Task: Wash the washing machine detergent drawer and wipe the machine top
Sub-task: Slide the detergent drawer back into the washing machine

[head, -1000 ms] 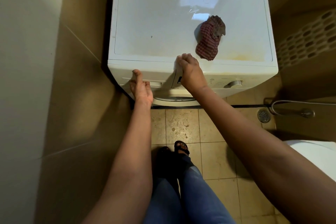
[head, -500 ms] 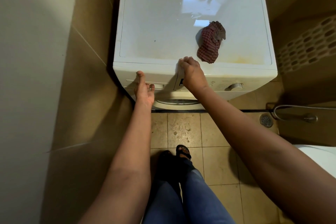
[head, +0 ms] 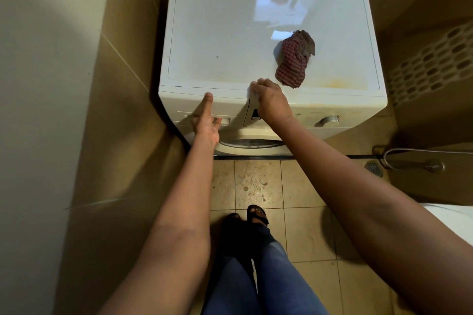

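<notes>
Top-down look at a white front-loader washing machine (head: 332,103) squeezed into a tiled corner. The detergent drawer (head: 230,106) sits at the upper left of the front panel and looks pushed in, flush with the rest of the face.

The left hand (head: 206,123) is on it: thumb laid straight up the drawer face, the other fingers tucked into the handle recess underneath, so it has a grip on the drawer. The right hand (head: 271,102) is curled into a loose fist with its knuckles on the front edge of the machine top (head: 220,20), right at the seam where the drawer meets the control panel. Nothing visible inside that fist.

A crumpled red checked cloth (head: 294,59) lies on the top toward the front right, just behind the right hand and not touching it. There's a yellowish stain (head: 340,83) along the front right of the top.

As for writing: a small dark display (head: 256,114) peeks out beside the right wrist, and there are a few tiny printed lines next to the silver dial (head: 330,119), but they're way too small to read. No brand name I can make out.

The round door (head: 250,142) rim shows below the hands. On the beige tiled floor (head: 258,186) off to the right are a drain (head: 373,168) and a metal hose (head: 409,158).
</notes>
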Tool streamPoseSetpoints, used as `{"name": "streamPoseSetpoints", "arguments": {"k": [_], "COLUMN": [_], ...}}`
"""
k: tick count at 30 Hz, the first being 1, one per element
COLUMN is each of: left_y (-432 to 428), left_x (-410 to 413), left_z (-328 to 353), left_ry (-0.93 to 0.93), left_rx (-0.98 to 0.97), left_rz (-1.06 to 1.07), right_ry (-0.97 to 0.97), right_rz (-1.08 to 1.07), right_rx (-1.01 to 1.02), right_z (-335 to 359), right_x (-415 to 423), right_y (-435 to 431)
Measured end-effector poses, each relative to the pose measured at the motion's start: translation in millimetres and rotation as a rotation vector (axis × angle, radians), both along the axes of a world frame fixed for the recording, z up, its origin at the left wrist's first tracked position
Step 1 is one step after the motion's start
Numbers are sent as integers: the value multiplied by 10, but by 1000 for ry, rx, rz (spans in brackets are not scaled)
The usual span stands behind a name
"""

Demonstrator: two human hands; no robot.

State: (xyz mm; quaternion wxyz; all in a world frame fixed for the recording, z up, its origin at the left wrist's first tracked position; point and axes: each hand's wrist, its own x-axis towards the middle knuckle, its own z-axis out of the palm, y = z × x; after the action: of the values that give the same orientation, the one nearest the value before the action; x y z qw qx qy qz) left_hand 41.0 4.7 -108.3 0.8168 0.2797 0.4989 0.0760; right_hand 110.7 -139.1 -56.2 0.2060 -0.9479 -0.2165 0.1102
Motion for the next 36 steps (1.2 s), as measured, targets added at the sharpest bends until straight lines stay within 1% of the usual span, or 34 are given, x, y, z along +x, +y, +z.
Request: {"name": "streamPoseSetpoints", "arguments": {"k": [6, 10, 13, 15, 22, 29, 36], "left_y": [8, 18, -75, -115, -117, -203, -217], "left_x": [-24, -37, -204, -382, -782, -1221, -1532], "left_z": [7, 52, 10, -34, -3, -9, -60], "left_ry": [-5, -17, 22, 16, -99, -154, -85], "left_rx": [7, 30, 45, 39, -56, -151, -54], "left_rz": [-26, -56, -47, -38, 35, 70, 21], "right_ry": [-38, -25, -44, -56, -82, -90, -95], "right_rz": [-3, -4, 3, 3, 2, 39, 45], "right_rx": [6, 0, 5, 17, 39, -29, -84], "right_z": [23, 16, -10, -38, -111, -99, -55], "right_x": [10, 13, 18, 19, 6, -20, -87], "right_y": [-1, -4, -7, -1, -18, -36, -22]}}
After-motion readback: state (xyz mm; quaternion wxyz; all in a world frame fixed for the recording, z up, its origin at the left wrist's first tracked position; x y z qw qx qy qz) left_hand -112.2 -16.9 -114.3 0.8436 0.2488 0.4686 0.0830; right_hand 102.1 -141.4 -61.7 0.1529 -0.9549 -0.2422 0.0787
